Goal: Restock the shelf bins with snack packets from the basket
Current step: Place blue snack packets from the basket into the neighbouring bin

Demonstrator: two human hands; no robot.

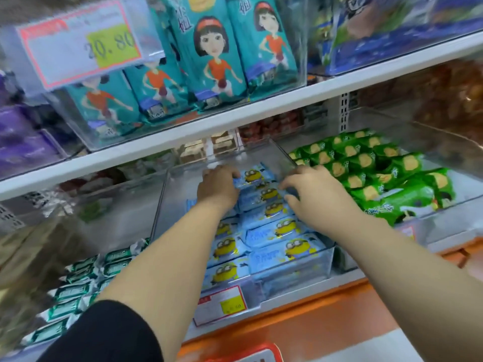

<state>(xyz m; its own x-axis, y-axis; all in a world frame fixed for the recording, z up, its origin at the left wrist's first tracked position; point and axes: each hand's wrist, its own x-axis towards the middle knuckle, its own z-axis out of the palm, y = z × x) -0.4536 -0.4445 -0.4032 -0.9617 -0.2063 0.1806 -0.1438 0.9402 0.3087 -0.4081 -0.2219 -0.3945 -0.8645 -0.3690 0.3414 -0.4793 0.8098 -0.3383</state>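
Head view shows both bare hands reaching into a clear plastic shelf bin (162, 205) at the centre of the frame. The left hand (218, 186) curls its fingers round the left end of a light-blue snack packet (252, 176) printed with a yellow goggled figure, and the right hand (313, 194) grips its right end. This packet sits at the back of a row of matching blue packets (277, 231) that fills the front of the bin. Glossy green packets (366, 168) lie in the bin to the right. Teal packets with a cartoon girl (214, 53) stand on the white upper shelf (313, 91), and a pink-edged price tag (78, 45) hangs at upper left.
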